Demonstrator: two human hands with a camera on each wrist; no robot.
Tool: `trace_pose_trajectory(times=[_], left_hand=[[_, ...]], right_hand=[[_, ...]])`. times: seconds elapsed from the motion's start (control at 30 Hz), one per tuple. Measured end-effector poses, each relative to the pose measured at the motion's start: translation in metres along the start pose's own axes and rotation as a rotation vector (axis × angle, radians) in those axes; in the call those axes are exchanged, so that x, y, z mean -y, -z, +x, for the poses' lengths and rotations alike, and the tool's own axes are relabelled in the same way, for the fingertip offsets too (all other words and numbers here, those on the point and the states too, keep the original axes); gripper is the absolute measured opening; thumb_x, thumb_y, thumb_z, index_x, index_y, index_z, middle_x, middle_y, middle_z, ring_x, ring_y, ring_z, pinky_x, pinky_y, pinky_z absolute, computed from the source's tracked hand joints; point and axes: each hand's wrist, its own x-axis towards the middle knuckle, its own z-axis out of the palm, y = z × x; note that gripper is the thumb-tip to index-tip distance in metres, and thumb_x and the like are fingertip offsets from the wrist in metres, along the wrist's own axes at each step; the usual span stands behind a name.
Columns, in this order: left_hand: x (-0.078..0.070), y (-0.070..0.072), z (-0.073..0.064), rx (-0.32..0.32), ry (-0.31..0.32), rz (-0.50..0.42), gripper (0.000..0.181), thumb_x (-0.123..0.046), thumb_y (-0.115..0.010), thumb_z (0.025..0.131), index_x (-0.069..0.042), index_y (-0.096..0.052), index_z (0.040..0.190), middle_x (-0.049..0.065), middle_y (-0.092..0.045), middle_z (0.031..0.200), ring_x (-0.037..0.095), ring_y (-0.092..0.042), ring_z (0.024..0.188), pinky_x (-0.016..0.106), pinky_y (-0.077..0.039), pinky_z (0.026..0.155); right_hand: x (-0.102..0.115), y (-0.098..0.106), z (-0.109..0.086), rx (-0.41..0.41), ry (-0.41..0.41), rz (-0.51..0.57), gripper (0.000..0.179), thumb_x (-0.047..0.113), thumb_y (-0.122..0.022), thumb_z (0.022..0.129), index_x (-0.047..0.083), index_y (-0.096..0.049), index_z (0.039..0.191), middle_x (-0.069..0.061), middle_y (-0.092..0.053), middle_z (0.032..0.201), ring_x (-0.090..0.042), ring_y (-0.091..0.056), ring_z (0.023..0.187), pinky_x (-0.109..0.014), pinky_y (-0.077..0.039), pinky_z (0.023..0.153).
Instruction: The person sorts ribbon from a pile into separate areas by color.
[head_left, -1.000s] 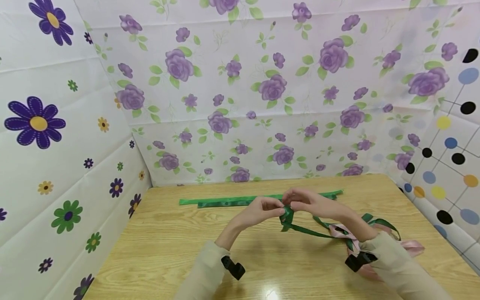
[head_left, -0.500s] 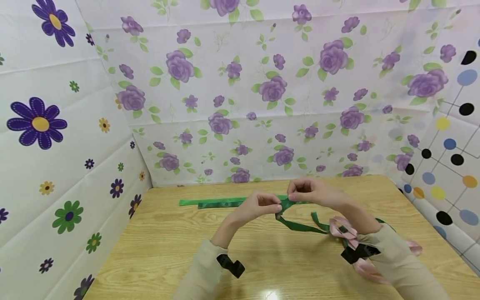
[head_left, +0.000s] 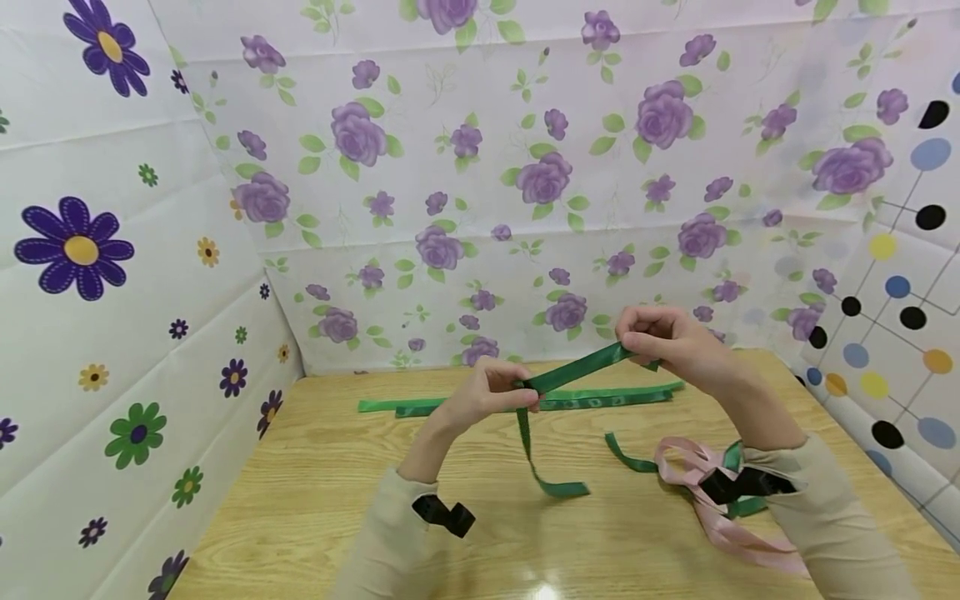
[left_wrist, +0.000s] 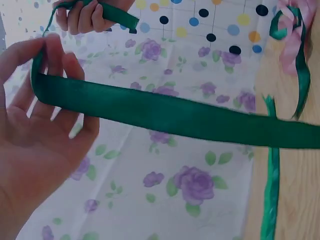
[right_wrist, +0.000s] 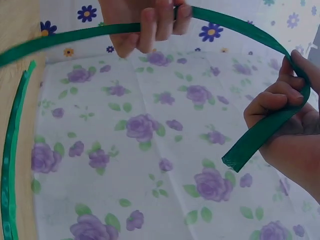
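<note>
A dark green ribbon (head_left: 581, 371) is stretched between both hands above the table, slanting up to the right. My left hand (head_left: 487, 396) pinches it between thumb and fingers, and a long tail hangs below that hand and curls at its end. Higher up, my right hand (head_left: 671, 346) pinches the ribbon near its other end. In the right wrist view a short cut end (right_wrist: 237, 160) sticks out past the right hand's curled fingers. The left wrist view shows the hanging ribbon length (left_wrist: 160, 110) crossing in front of the left palm.
Two green ribbon strips (head_left: 427, 406) lie side by side along the back of the wooden table (head_left: 315, 500). A loose heap of pink ribbon (head_left: 712, 500) and dark green ribbon (head_left: 630, 457) lies at the right, partly under the right forearm. Patterned cloth walls surround the table.
My hands have moved apart, the right one up and rightward, the left slightly left. The bunched green ribbon between them is now drawn out straight, and its tail has come away from the heap.
</note>
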Motion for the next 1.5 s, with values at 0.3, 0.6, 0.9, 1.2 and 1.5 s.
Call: trace_pose_trajectory(times=[0.3, 0.6, 0.9, 1.2, 1.5], left_hand=[[-0.013, 0.007, -0.006, -0.16, 0.071, 0.369, 0.024, 0.001, -0.054, 0.089, 0.005, -0.064, 0.11, 0.02, -0.064, 0.1, 0.009, -0.055, 0.076, 0.025, -0.044, 0.066], [-0.005, 0.021, -0.023, -0.131, 0.163, 0.291, 0.023, -0.009, -0.052, 0.093, 0.005, -0.062, 0.108, 0.01, -0.057, 0.077, 0.004, -0.049, 0.059, 0.025, -0.04, 0.054], [-0.005, 0.032, -0.03, -0.134, 0.322, 0.37, 0.02, -0.009, -0.053, 0.092, -0.003, -0.065, 0.107, 0.009, -0.063, 0.088, 0.012, -0.053, 0.067, 0.027, -0.043, 0.061], [0.003, 0.049, -0.044, -0.071, 0.42, 0.404, 0.017, -0.015, -0.054, 0.092, -0.004, -0.067, 0.097, -0.001, -0.057, 0.069, 0.009, -0.041, 0.055, 0.024, -0.037, 0.054], [0.013, 0.07, -0.068, 0.052, 0.563, 0.452, 0.02, -0.028, -0.061, 0.087, -0.01, -0.068, 0.091, 0.003, -0.047, 0.062, 0.009, -0.033, 0.051, 0.024, -0.034, 0.052]], right_hand=[[0.007, 0.006, -0.007, -0.104, -0.014, -0.288, 0.014, -0.006, -0.043, 0.093, 0.0, -0.056, 0.091, -0.002, -0.038, 0.066, -0.016, -0.031, 0.051, -0.033, -0.031, 0.049], [-0.01, 0.028, -0.021, -0.202, -0.175, -0.313, 0.013, 0.006, -0.044, 0.096, -0.002, -0.055, 0.098, -0.002, -0.029, 0.056, -0.018, -0.023, 0.045, -0.036, -0.027, 0.046], [-0.029, 0.033, -0.031, -0.095, -0.329, -0.656, 0.032, 0.026, -0.069, 0.081, 0.023, -0.059, 0.111, 0.003, -0.055, 0.109, -0.003, -0.042, 0.061, -0.026, -0.039, 0.055], [-0.052, 0.051, -0.045, -0.085, -0.419, -0.577, 0.017, 0.027, -0.056, 0.091, 0.015, -0.064, 0.1, -0.004, -0.062, 0.083, -0.013, -0.056, 0.06, -0.03, -0.046, 0.052], [-0.087, 0.079, -0.066, -0.093, -0.637, -0.392, 0.035, 0.036, -0.05, 0.093, 0.005, -0.062, 0.102, -0.013, -0.059, 0.084, -0.025, -0.057, 0.074, -0.037, -0.051, 0.066]])
